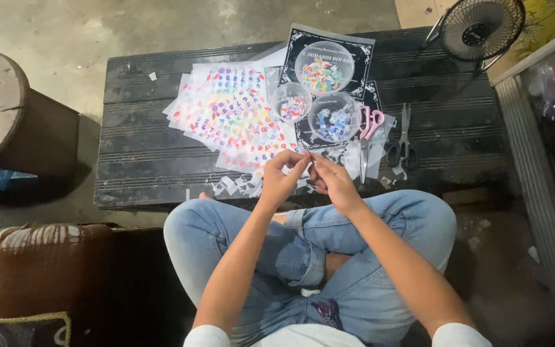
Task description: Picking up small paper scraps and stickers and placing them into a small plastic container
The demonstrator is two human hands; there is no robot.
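My left hand (282, 177) and my right hand (333, 182) meet just in front of the low black bench (142, 135), above my crossed legs in blue jeans. Between their fingertips they pinch a small thin piece (306, 150); it is too small to tell what it is. Just beyond my hands lie sheets of colourful sticker shapes (232, 112) and white paper scraps (236, 186). Three clear round containers (324, 67) (291, 101) (333, 117) with coloured bits stand on black printed sheets. Pink-handled scissors (367, 132) lie right of my hands.
Black-handled scissors (403, 141) lie further right on the bench. A small black fan (481, 29) stands at the bench's far right corner. A round wooden stool (8, 109) is at the left, a brown cushioned object (46, 270) near left, a glass-fronted frame (541, 128) at right.
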